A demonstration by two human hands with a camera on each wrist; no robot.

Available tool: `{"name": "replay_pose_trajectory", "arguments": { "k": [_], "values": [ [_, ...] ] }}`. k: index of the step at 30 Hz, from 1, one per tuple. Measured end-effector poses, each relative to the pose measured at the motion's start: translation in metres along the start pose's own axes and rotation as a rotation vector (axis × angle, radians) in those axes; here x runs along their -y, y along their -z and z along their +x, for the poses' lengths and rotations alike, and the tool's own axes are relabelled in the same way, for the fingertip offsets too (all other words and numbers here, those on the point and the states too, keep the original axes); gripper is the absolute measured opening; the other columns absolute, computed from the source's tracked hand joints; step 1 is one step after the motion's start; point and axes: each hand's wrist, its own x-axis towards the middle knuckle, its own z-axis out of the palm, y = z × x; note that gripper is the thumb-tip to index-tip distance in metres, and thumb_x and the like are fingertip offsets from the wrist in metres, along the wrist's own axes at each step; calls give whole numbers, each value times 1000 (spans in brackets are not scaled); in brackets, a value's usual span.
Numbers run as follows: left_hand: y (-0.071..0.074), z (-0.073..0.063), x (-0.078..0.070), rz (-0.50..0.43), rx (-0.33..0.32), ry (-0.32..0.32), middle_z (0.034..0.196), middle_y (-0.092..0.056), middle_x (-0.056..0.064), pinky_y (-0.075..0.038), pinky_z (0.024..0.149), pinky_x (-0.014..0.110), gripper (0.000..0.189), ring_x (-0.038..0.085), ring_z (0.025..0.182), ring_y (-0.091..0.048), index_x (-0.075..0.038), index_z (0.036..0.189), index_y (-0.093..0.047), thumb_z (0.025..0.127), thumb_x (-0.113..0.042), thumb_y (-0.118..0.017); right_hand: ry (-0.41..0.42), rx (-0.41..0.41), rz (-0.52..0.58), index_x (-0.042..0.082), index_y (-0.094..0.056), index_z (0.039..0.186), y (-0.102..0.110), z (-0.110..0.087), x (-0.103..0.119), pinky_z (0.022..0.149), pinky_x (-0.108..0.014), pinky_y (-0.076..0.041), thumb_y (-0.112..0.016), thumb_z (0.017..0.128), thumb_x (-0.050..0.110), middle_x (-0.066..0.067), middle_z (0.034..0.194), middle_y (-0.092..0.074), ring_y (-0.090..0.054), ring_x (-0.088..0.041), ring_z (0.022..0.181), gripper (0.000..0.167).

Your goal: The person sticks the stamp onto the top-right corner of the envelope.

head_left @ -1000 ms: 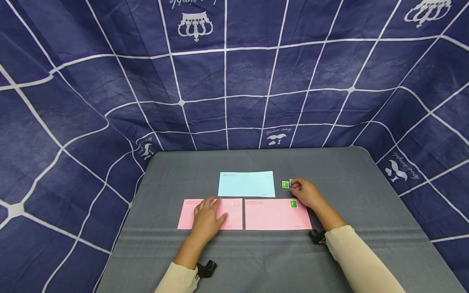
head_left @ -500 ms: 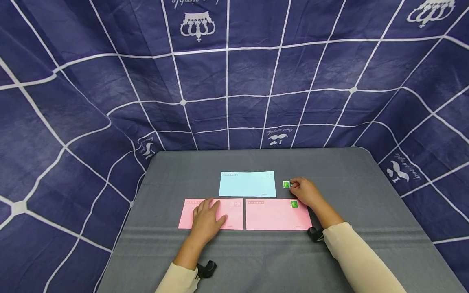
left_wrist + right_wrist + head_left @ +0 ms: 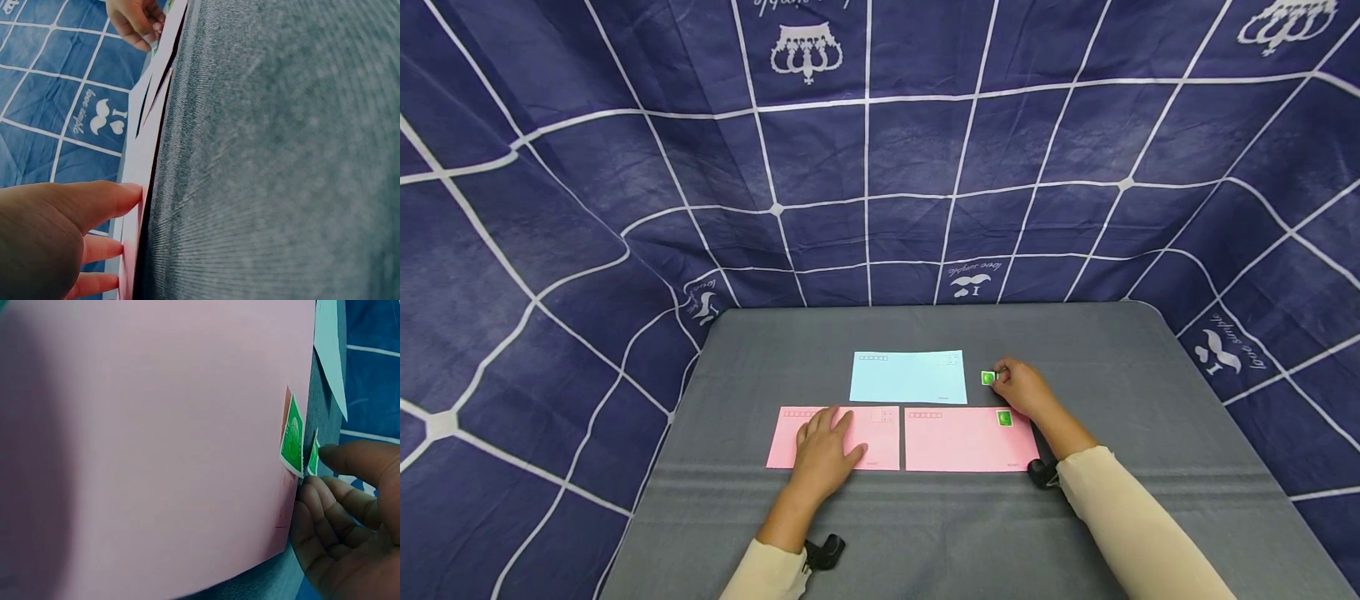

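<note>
My left hand (image 3: 823,454) rests with spread fingers on the left pink envelope (image 3: 880,442); its thumb and fingertips touch the paper in the left wrist view. My right hand (image 3: 1026,390) is beyond the right pink envelope (image 3: 966,446), fingers curled and pinching at a small green stamp that they mostly hide. Another green stamp (image 3: 988,378) lies on the cloth just left of those fingertips. A green stamp (image 3: 1004,418) sits in the upper right corner of the right pink envelope, its edges lifting a little in the right wrist view (image 3: 292,440).
A light blue envelope (image 3: 908,377) lies behind the two pink ones, printed with small boxes. Grey cloth (image 3: 925,533) covers the table. Dark blue curtains with white lines (image 3: 902,150) enclose the back and sides.
The right fingers have closed over the farther loose stamp, which showed partly beside them a second ago, and have shifted slightly. The left hand stays in place on the pink envelope.
</note>
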Motion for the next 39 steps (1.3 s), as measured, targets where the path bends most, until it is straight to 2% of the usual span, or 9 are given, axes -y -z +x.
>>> {"name": "replay_pose_trajectory", "arguments": {
  "k": [11,22,29,39],
  "values": [
    [2,0,0,-15,3,-4,148,-50,22,-32,111,63,65,41,141,-42,-7,141,-59,88,-40,-75,-35,54,-24,-2,-62,111,0,5,3,73,-34,-44,-67,90,12,-9,86,-62,-56,-23,78,26],
    [2,-1,0,-8,-4,-6,148,-51,21,-33,112,63,65,41,142,-43,-7,141,-59,88,-41,-74,-27,29,-4,-1,-62,104,-1,6,2,73,-34,-45,-67,86,8,-11,86,-64,-59,-24,78,21],
    [2,-2,-1,-4,-4,-5,148,-51,20,-33,112,63,65,40,142,-43,-7,141,-59,88,-41,-74,-8,12,0,-1,-62,98,0,5,0,74,-37,-47,-61,87,5,-13,85,-65,-59,-26,78,13],
    [4,-2,-1,-44,18,15,151,-49,21,-31,113,64,65,39,144,-41,-6,142,-58,88,-39,-75,-59,52,58,2,-62,98,4,6,1,70,-30,-43,-60,93,10,-10,87,-62,-56,-23,79,10]
  ]
}}
